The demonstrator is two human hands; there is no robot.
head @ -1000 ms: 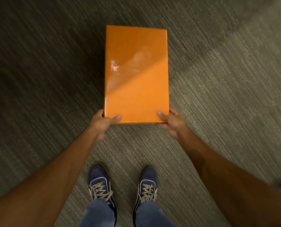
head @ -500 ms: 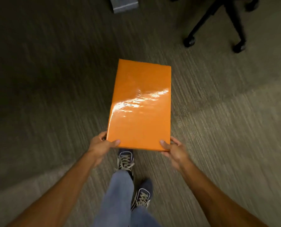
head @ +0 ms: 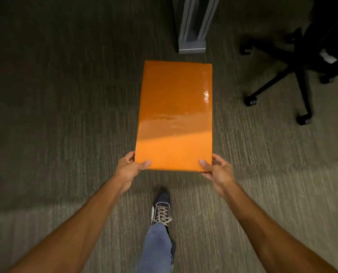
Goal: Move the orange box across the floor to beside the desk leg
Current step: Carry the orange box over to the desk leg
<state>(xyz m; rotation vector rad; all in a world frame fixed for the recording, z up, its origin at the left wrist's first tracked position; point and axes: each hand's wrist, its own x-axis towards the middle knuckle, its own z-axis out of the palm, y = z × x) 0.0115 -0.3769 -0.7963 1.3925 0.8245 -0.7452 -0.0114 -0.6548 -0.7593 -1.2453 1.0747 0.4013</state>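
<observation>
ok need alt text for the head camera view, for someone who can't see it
Seen from above, a person's left hand and right hand grip the near corners of an orange box over grey carpet. A grey desk leg stands just beyond it, an office chair base to the right, one sneaker below.

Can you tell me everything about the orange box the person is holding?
The orange box is a long, flat rectangle with a smooth, glossy top that catches the light, wrapped or coated as it looks. It is closed and plain, without writing. It is held out over the carpet, long side pointing away. The left hand and right hand grip its near corners, thumbs on top. Its far end points toward the grey desk leg.
</observation>
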